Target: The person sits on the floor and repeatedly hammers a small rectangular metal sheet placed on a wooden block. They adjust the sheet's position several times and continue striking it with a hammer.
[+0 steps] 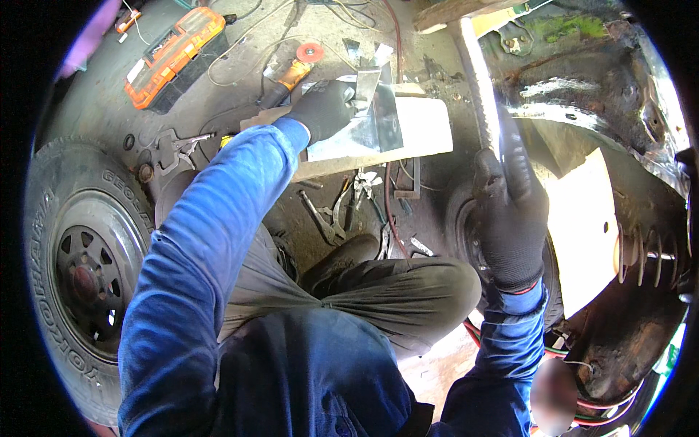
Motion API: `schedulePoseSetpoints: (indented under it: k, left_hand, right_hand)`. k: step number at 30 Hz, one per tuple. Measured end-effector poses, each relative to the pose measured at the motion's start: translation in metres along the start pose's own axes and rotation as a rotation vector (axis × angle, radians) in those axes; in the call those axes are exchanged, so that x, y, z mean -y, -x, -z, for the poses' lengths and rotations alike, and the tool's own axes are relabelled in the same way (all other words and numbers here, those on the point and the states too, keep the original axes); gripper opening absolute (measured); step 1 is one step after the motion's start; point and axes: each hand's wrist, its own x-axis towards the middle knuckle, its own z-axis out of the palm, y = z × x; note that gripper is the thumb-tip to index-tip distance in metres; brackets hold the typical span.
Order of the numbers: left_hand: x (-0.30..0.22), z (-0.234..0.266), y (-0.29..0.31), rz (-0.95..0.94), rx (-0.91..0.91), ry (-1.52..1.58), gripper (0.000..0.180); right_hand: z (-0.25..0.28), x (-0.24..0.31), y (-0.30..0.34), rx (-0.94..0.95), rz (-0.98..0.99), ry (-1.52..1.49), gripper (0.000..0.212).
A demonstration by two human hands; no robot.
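Observation:
My left hand (324, 109), in a black glove, grips the near side of a bent piece of sheet metal (388, 113). The metal has an upright folded flange and rests on a pale wooden board (429, 131). Raised at the right, my right hand (513, 218), also gloved, is closed round the handle of a hammer (479, 80). The hammer's head is up at the top edge, well apart from the metal. One finger of that hand looks stretched along the handle.
An angle grinder (287, 80) lies beyond my left hand, near an orange toolbox (178, 54). Locking pliers (178, 149) and more hand tools (331, 218) lie on the floor. A tyre (87, 269) stands left. Rusty vehicle parts (597, 80) and a coil spring (644, 255) are at right.

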Motion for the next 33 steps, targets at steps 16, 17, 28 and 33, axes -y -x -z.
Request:
schedulePoseSetpoints:
  k: [16,17,28,33]
  left_hand:
    - [-0.010,0.005,-0.018,-0.320,-0.001,-0.108,0.041]
    - [-0.005,0.004,-0.022,-0.157,0.045,-0.043,0.045]
    - [0.015,0.044,-0.027,-0.048,0.025,0.159,0.031]
    - [0.011,0.049,-0.031,-0.112,0.018,0.179,0.029]
  right_hand:
    - [-0.029,-0.062,0.004,0.062,0.101,0.257,0.056]
    - [-0.035,-0.069,0.010,0.067,0.028,0.139,0.054]
    - [-0.152,-0.137,-0.010,-0.168,-0.450,-0.485,0.034]
    - [-0.149,-0.138,-0.034,-0.138,-0.443,-0.632,0.016]
